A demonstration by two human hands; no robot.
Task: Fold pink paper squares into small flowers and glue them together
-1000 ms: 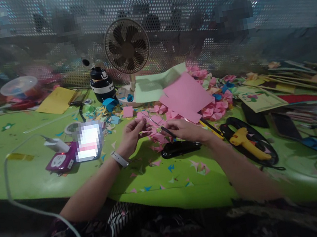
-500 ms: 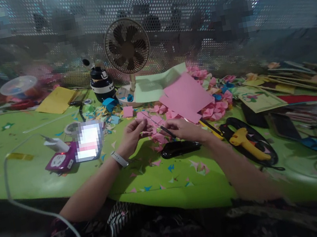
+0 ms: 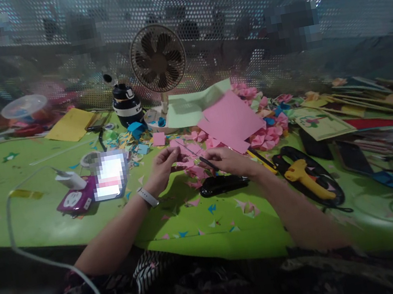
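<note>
My left hand (image 3: 164, 168), with a pale band at the wrist, is closed in a pinch at the table's middle. A small pink paper piece (image 3: 185, 160) shows at its fingertips, partly hidden by them. My right hand (image 3: 227, 160) is wrapped round a thin tool (image 3: 207, 163) with a dark handle. Its slim, shiny end points up and left, near the left fingertips; I cannot tell its exact kind. Folded pink paper pieces (image 3: 196, 171) lie beneath both hands. Just below the right hand rests a black stapler-like object (image 3: 222, 184).
Pink sheet (image 3: 231, 118), pale green sheet (image 3: 184, 111), fan (image 3: 159, 62) and dark bottle (image 3: 128, 109) stand or lie behind. Lit phone (image 3: 110, 175) and purple power unit (image 3: 75, 201) are left, with a white cable (image 3: 49, 260). Yellow glue gun (image 3: 306, 179) lies right. Paper scraps (image 3: 212, 209) litter the green table.
My left fingers have drawn slightly closer together. My right hand keeps its place with the tool.
</note>
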